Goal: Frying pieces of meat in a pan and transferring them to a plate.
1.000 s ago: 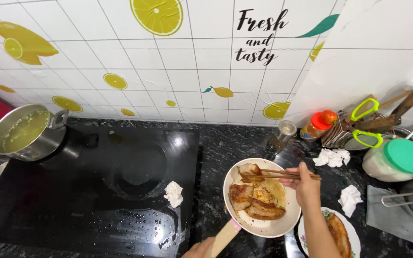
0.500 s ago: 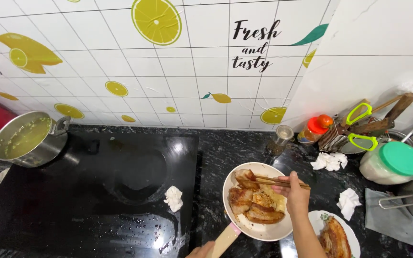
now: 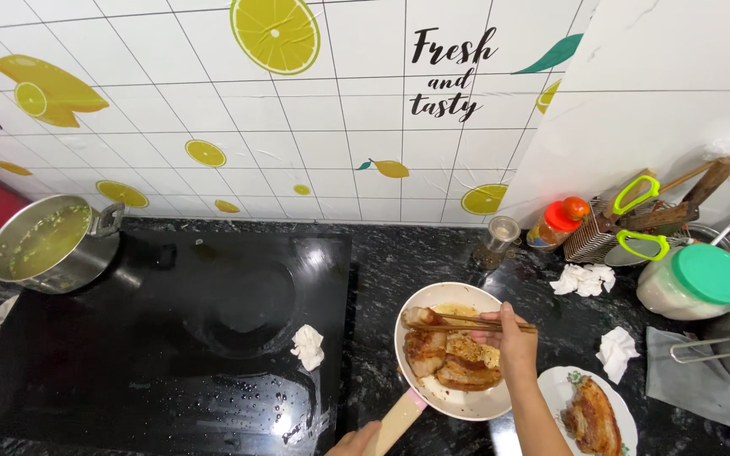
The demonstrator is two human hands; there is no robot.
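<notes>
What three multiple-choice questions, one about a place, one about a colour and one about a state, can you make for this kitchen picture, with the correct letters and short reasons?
1. Where does the steel pot with greenish liquid stand?
A. at the left edge of the black cooktop
B. beside the floral plate
C. on the grey cloth

2. What colour is the lid of the round white jar?
A. red
B. green
C. black

3. What is the right hand doing?
A. resting flat on the counter
B. gripping the pan handle
C. holding wooden chopsticks over the white frying pan of browned meat pieces

Answers:
1 A: the pot sits at the far left of the dark cooktop.
2 B: the jar's lid is green.
3 C: the chopsticks reach over the meat, while the left hand holds the pan's pale handle.
</notes>
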